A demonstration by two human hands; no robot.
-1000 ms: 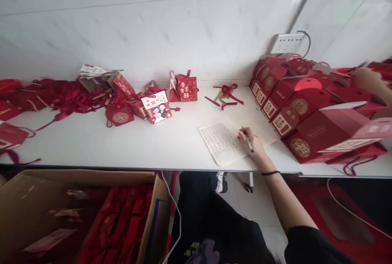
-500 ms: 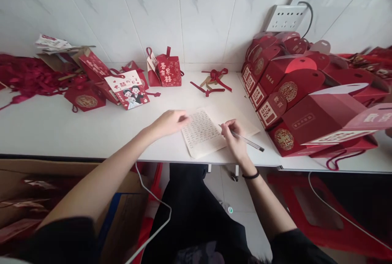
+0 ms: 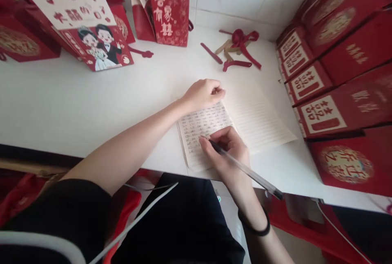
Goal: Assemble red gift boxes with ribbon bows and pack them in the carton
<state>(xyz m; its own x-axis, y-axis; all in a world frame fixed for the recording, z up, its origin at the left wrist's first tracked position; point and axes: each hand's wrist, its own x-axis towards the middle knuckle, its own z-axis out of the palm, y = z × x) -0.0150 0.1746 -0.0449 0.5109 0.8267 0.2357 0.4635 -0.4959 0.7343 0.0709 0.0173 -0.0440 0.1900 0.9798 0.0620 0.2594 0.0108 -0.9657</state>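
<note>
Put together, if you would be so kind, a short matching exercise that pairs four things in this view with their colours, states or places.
Things
1. Pen
2. Wristband
3. Couple-print box
4. Open notebook

Descriptions
A. black all over
B. cream, with writing on its left page
C. held in the right hand
D. white above, red below

Right pairs: 1-C, 2-A, 3-D, 4-B

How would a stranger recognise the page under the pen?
On the white table, right of the couple-printed box, the right hand holds a pen. The page beneath its tip carries rows of handwriting; the neighbouring page shows only ruled lines.
</note>
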